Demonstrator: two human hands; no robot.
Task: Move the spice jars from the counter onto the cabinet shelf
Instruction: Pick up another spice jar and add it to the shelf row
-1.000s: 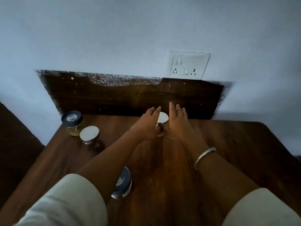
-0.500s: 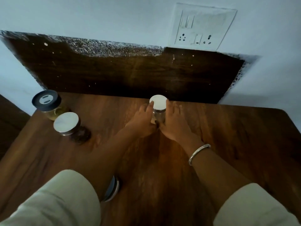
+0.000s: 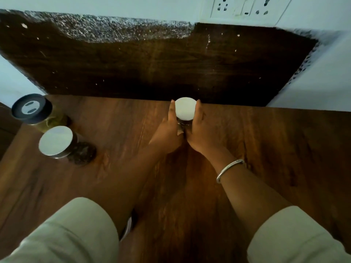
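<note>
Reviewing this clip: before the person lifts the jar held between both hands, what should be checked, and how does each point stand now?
1. Grip on the pale-lidded jar: ok, left hand and right hand hold its sides.
2. Lid seated: ok, it lies flat on top.
3. Jar upright: ok.
4. Neighbours apart: ok, black-lidded jar and silver-lidded jar stand well to the left.
5. Under the left forearm: cannot tell, a partly hidden object lies there.
6. Cabinet shelf ready: cannot tell, not in view.
</note>
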